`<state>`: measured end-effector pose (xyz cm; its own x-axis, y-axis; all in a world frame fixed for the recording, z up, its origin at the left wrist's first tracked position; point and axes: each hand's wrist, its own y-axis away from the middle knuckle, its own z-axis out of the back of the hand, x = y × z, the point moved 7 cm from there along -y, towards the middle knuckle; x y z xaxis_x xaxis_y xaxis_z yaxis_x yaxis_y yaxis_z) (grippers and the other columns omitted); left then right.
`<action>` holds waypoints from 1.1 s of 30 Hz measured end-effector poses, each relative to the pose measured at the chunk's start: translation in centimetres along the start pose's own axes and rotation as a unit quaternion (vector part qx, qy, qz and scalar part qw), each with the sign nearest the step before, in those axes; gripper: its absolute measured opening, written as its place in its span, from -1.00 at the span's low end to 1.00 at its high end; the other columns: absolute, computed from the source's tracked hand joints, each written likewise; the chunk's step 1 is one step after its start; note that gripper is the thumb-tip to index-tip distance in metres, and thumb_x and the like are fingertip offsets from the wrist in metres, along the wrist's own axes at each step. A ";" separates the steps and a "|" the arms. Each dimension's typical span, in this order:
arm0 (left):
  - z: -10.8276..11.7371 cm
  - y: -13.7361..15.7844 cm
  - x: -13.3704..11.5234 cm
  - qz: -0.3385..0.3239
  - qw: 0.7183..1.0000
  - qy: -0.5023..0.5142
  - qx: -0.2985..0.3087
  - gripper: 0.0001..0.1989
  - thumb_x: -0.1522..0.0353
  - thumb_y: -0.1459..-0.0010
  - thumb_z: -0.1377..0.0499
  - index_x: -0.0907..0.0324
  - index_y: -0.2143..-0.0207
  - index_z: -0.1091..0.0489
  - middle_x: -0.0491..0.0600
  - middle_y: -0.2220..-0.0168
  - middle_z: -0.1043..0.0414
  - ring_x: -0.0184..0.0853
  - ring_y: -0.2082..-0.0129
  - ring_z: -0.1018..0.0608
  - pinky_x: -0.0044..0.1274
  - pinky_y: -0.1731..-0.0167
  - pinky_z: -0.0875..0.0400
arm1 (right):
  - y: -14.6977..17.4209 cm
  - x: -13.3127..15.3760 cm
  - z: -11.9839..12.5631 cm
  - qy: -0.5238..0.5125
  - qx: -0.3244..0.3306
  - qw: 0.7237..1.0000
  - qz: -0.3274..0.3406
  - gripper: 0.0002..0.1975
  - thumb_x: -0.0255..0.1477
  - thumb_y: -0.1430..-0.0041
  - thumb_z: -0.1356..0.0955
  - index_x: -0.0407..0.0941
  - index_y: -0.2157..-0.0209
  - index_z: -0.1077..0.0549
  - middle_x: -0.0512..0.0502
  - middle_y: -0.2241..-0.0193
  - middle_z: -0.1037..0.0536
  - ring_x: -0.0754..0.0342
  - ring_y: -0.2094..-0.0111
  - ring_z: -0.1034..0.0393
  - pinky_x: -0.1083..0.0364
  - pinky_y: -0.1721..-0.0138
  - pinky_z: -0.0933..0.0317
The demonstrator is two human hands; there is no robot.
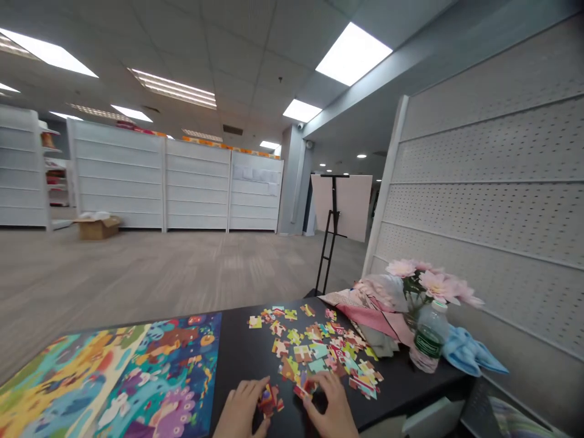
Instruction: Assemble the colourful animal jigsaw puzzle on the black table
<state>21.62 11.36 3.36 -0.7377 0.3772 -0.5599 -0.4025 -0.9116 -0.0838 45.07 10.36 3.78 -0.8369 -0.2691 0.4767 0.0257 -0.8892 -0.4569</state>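
Observation:
My left hand [241, 406] is low in the middle of the view, thumb and fingers curved around a small dark red cluster of puzzle pieces [270, 398] on the black table. To its right, my right hand [332, 406] pinches a red puzzle piece [302, 389] between thumb and fingers. A gap of bare tabletop separates the two hands. Beyond them many loose puzzle pieces [318, 351] lie scattered, mostly yellow, pink and pale green. Left of my left hand are colourful assembled puzzle pictures [182, 371] showing cartoon animals.
On the table's right stand a labelled plastic bottle [429, 340], pink flowers [435, 285], wrapping paper [378, 304] and a blue cloth [472, 351]. A perforated panel [483, 182] rises at the right. Behind the table are an easel [334, 213], white shelving [196, 188] and a cardboard box [97, 228].

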 end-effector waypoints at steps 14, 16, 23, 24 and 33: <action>0.7 2.3 1.3 0.030 0.999 -0.015 -0.044 -0.45 0.47 -0.01 -0.08 0.05 -0.09 -0.41 0.01 -0.13 -0.43 -0.12 -0.13 -0.40 -0.35 -0.05 -0.26 | 1.1 4.5 -4.8 0.006 0.053 0.998 -0.019 -0.54 -0.22 -0.08 -0.43 0.05 -0.05 -0.50 -0.15 -0.03 -0.56 -0.23 -0.07 -0.42 -0.09 -0.07 -0.31; 0.7 2.4 1.3 0.029 0.998 -0.010 -0.047 -0.43 0.46 -0.03 -0.08 0.06 -0.14 -0.37 0.01 -0.14 -0.43 -0.12 -0.15 -0.39 -0.34 -0.08 -0.24 | 1.3 4.6 -4.7 -0.005 0.090 0.996 0.005 -0.45 -0.33 -0.07 -0.40 0.04 -0.15 -0.43 -0.13 -0.15 -0.49 -0.22 -0.18 -0.33 -0.11 -0.16 -0.25; 0.6 2.2 1.9 0.028 0.998 0.003 -0.058 -0.41 0.50 -0.04 -0.05 0.08 -0.16 -0.35 0.01 -0.13 -0.45 -0.14 -0.12 -0.41 -0.35 -0.07 -0.26 | 1.6 4.6 -4.4 -0.017 0.118 0.993 0.001 -0.45 -0.50 -0.03 -0.32 0.00 -0.11 -0.47 -0.10 -0.07 -0.55 -0.16 -0.14 -0.35 -0.08 -0.15 -0.24; 0.5 2.2 2.0 0.030 0.998 0.004 -0.059 -0.41 0.49 -0.03 -0.06 0.09 -0.16 -0.36 0.02 -0.12 -0.46 -0.13 -0.11 -0.42 -0.36 -0.05 -0.27 | 1.6 4.7 -4.4 -0.023 0.114 0.993 0.000 -0.47 -0.50 -0.03 -0.32 0.01 -0.08 -0.49 -0.10 -0.04 -0.57 -0.15 -0.11 -0.38 -0.06 -0.12 -0.26; 0.4 2.2 2.4 0.048 0.995 0.016 -0.084 -0.45 0.45 -0.06 -0.08 0.12 -0.14 -0.36 0.06 -0.09 -0.46 -0.12 -0.09 -0.44 -0.37 -0.02 -0.31 | 1.9 4.4 -4.3 -0.065 0.094 0.993 -0.017 -0.65 -0.45 -0.11 -0.35 0.02 0.05 -0.54 -0.10 0.18 -0.60 -0.10 0.10 -0.47 -0.01 0.02 -0.34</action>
<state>18.76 10.34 2.22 -0.7501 0.2837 -0.5974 -0.2320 -0.9588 -0.1640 39.05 9.08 1.78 -0.7614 -0.2728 0.5881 0.1108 -0.9485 -0.2966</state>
